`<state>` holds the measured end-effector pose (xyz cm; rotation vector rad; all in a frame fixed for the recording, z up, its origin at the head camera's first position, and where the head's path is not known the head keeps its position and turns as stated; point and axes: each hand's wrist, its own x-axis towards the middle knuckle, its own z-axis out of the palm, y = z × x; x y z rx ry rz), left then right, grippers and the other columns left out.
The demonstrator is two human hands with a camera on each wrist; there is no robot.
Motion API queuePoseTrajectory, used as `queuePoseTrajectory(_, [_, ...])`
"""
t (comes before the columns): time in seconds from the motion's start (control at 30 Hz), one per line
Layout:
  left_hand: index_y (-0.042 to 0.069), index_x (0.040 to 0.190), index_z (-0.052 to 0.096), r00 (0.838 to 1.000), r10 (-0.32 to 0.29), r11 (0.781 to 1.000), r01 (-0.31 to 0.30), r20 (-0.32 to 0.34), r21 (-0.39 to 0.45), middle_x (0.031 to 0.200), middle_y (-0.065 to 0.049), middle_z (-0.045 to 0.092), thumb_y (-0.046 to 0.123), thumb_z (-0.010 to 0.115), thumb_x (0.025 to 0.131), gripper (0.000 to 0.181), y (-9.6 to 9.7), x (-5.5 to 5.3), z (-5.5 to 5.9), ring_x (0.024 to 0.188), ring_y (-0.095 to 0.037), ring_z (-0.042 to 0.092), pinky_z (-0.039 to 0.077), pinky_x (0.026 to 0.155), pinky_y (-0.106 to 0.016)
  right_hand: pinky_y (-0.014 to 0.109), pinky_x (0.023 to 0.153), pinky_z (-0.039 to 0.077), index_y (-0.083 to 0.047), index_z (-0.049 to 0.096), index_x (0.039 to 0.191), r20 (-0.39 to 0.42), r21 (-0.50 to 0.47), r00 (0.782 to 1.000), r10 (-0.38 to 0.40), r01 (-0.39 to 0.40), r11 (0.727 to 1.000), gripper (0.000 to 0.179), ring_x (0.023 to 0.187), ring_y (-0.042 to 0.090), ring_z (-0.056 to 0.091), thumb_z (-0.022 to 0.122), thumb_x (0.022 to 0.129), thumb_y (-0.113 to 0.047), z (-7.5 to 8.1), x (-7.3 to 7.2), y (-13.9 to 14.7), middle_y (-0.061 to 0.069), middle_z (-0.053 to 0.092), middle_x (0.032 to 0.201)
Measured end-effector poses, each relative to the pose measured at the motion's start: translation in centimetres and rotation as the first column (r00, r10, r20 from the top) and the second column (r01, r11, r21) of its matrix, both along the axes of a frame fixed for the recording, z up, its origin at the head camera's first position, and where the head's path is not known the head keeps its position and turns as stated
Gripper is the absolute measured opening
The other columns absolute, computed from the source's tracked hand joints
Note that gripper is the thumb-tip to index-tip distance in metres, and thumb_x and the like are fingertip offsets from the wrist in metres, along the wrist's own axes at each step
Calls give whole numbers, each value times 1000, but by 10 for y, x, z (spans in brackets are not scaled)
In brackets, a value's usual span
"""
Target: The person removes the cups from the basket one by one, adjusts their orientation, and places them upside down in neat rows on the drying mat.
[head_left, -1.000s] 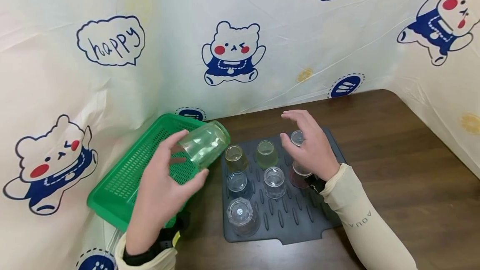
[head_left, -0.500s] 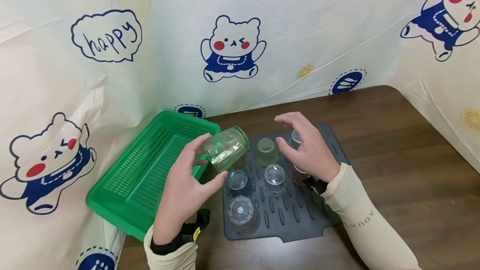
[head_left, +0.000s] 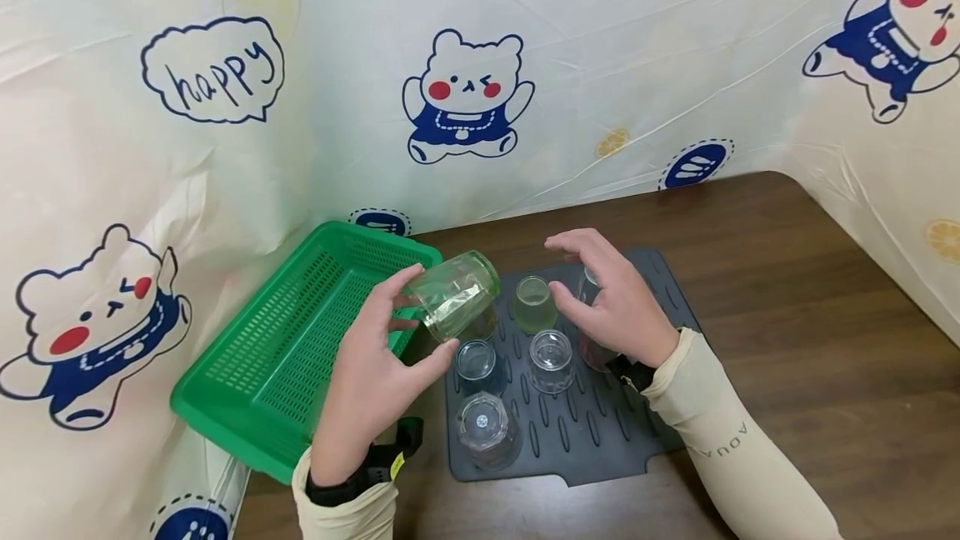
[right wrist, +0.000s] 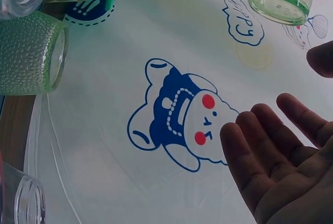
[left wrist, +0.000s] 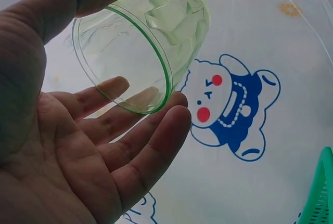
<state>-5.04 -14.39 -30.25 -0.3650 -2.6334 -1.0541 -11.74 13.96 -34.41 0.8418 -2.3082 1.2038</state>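
Observation:
My left hand [head_left: 375, 377] holds a pale green glass tumbler [head_left: 457, 294] by its rim end, thumb on one side and fingers on the other. The tumbler is tilted on its side above the left edge of a dark grey drying mat [head_left: 543, 461], its open mouth toward my palm in the left wrist view. My right hand [head_left: 618, 298] hovers over the mat's right side, fingers apart, holding nothing. Nearest its thumb stands a small green glass [head_left: 535, 307]. The right wrist view shows that hand [right wrist: 286, 167] apart from the held tumbler [right wrist: 281, 0].
On the mat stand a clear glass [head_left: 551, 365], a bluish glass [head_left: 480, 365] and a larger clear tumbler [head_left: 491, 432]. An amber glass [head_left: 484, 326] is partly hidden, as are glasses beneath my right hand. A green perforated basket [head_left: 225, 444] lies left on the brown table [head_left: 795, 298].
My left hand has carried the green tumbler rightward from over the basket to the mat's left edge, mostly in the first half second. My right hand has shifted slightly left.

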Motion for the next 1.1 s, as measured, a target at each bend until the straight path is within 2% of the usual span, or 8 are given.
queuePoseTrajectory(0.2, [39,145,35,1000,-14,1000,14,6,0,124,8,52,38,81,73,86,3,-1,-1,90,-15,60,51,70,-35,37,94,44,-12,53,133,-8,24,1000,12,-12,1000,50,113,16,51,68,86,-14,0,1,-1,0,50,132])
queuePoseTrajectory(0.37, [41,145,33,1000,-24,1000,24,11,-9,130,10,50,34,82,73,88,5,0,-1,92,-16,61,51,69,-33,37,93,45,-11,52,133,-21,49,999,28,-27,998,51,114,14,50,67,86,-18,0,1,-2,-1,49,134])
queuePoseTrajectory(0.57, [36,147,33,997,-71,997,71,2,-23,130,8,50,33,81,73,89,6,0,-1,94,-18,61,51,67,-31,31,94,45,-16,45,142,-25,118,994,110,-106,987,63,119,12,48,69,85,-25,0,2,-6,-4,42,142])
queuePoseTrajectory(0.73, [38,147,32,993,-121,992,122,10,-20,131,9,49,31,81,74,88,7,1,-2,93,-18,62,51,66,-28,33,96,44,-16,38,147,-12,147,982,190,-186,971,72,120,13,49,71,84,-28,0,3,-8,-2,37,147])
queuePoseTrajectory(0.9, [37,146,34,983,-181,983,182,37,-11,130,10,48,30,81,74,86,10,-1,-5,95,-15,61,52,72,-29,33,95,44,-15,39,145,4,135,967,253,-252,958,72,120,13,49,73,82,-27,0,4,-10,-1,37,146])
queuePoseTrajectory(1.1, [38,144,36,976,-211,977,211,54,2,122,11,50,31,81,72,85,15,-5,-9,95,-14,58,51,73,-27,30,94,45,-13,42,142,7,138,962,273,-271,953,70,115,11,51,75,81,-24,1,5,-10,0,40,143])
